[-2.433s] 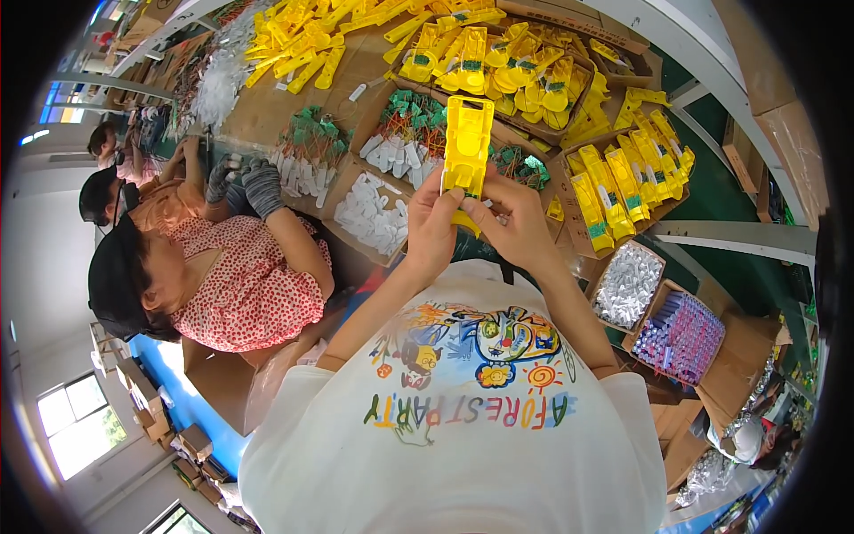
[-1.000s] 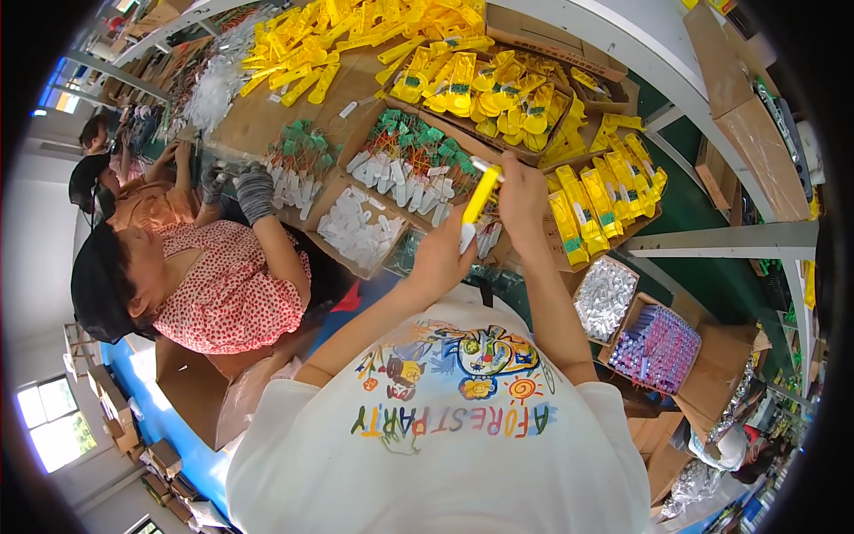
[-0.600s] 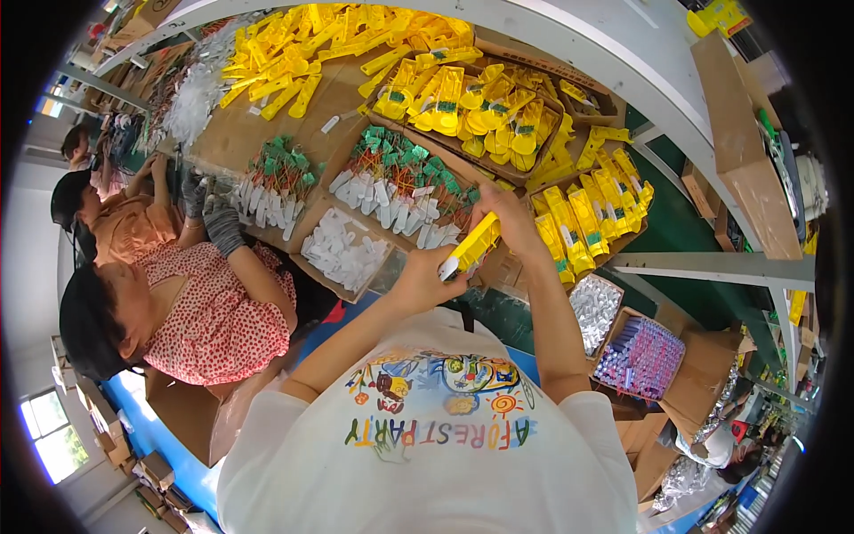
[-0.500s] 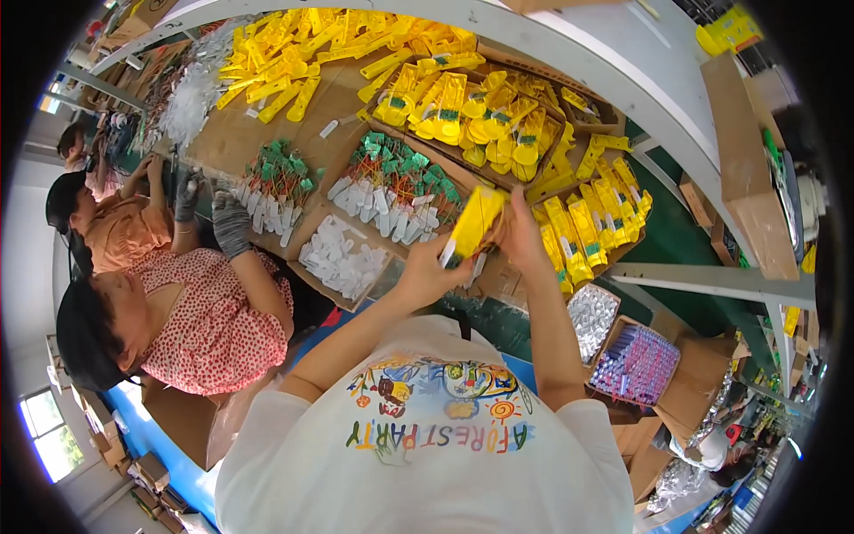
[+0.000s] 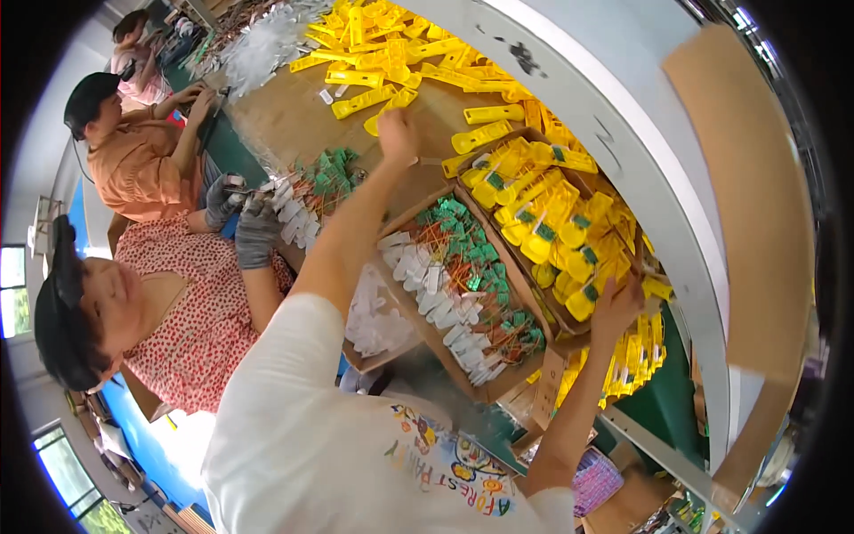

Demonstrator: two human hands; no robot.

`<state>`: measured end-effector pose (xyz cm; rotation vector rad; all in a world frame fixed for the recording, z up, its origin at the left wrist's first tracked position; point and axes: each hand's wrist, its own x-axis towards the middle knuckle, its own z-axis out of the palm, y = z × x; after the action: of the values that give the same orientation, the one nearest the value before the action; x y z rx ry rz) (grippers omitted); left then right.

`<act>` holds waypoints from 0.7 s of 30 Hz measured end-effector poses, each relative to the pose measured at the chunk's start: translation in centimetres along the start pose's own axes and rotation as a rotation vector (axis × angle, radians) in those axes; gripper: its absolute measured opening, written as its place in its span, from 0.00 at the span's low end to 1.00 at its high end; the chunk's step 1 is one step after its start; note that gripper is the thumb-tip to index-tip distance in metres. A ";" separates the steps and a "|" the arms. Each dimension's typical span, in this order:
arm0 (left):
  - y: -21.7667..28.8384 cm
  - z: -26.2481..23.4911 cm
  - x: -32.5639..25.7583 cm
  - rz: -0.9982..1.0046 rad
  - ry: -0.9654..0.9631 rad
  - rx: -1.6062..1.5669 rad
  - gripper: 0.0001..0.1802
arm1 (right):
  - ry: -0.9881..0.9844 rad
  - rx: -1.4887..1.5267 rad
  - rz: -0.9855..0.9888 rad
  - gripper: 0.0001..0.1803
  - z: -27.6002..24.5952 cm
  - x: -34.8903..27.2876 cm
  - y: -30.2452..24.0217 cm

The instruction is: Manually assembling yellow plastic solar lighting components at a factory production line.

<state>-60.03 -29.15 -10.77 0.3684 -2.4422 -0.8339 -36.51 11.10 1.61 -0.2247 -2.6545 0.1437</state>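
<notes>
My left hand (image 5: 398, 138) reaches out to the far pile of yellow plastic casings, its fingers closed on one yellow casing (image 5: 392, 105). At the near right end of a cardboard box (image 5: 532, 287), my right hand (image 5: 618, 307) has its fingers partly spread, touching or just beside the yellow casings (image 5: 580, 301) in it. Those casings carry small green circuit boards; nothing shows held in this hand. Between my arms lies a box of green boards (image 5: 458, 233) with thin wires and white plastic parts (image 5: 436, 294).
A grey-white metal beam (image 5: 623, 133) arches along the right. A co-worker's gloved hands (image 5: 253, 231) handle small parts at left, by another heap of green boards (image 5: 334, 173). A carton of translucent white pieces (image 5: 378, 316) sits near my left arm; more filled yellow casings (image 5: 636, 360) stand at right.
My hands have parted: the left stretched to the far pile and took a yellow casing, the right moved to the box and no longer holds up its casing. The view has turned.
</notes>
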 end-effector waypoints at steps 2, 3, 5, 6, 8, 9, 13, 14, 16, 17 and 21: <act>-5.4 3.0 3.4 -0.196 -0.011 0.295 0.19 | 0.030 0.064 0.009 0.17 -1.4 -2.5 -3.0; -4.7 3.3 4.2 -0.224 -0.298 0.377 0.24 | 0.018 0.175 -0.023 0.14 -1.1 -4.1 -4.0; -7.9 3.9 5.7 0.023 -0.473 0.435 0.19 | -0.179 0.378 -0.065 0.10 -2.4 -6.9 -7.8; -6.4 3.4 6.2 -0.037 -0.632 0.376 0.15 | -0.356 0.451 -0.057 0.09 -2.9 -7.4 -9.7; -3.1 1.7 6.1 0.126 -0.935 0.312 0.17 | -0.627 0.712 -0.037 0.07 -1.4 -9.9 -11.7; -1.3 0.2 5.1 0.027 -0.980 -0.073 0.19 | -0.677 0.762 -0.073 0.06 -0.7 -10.9 -12.8; 3.4 -11.3 -3.3 -0.256 -0.751 -0.952 0.17 | -0.762 0.892 -0.265 0.06 2.8 -14.9 -19.1; 5.4 -14.6 -5.4 -0.248 -0.736 -0.836 0.18 | -0.766 0.817 -0.286 0.07 3.6 -15.8 -20.2; 4.1 -18.4 -10.1 -0.421 -0.736 -0.927 0.21 | -0.776 0.519 -0.469 0.10 5.7 -17.1 -22.9; 3.4 -20.5 -12.4 -0.610 -0.775 -1.160 0.25 | -0.769 0.527 -0.477 0.10 6.9 -17.4 -24.1; 2.2 -26.4 -19.8 -0.802 -0.762 -1.588 0.26 | -0.538 0.375 -0.720 0.09 11.6 -19.4 -27.4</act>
<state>-29.13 -32.16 0.53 0.3745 -1.2006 -3.2182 -28.57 -20.04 -13.46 1.0062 -2.9537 0.5074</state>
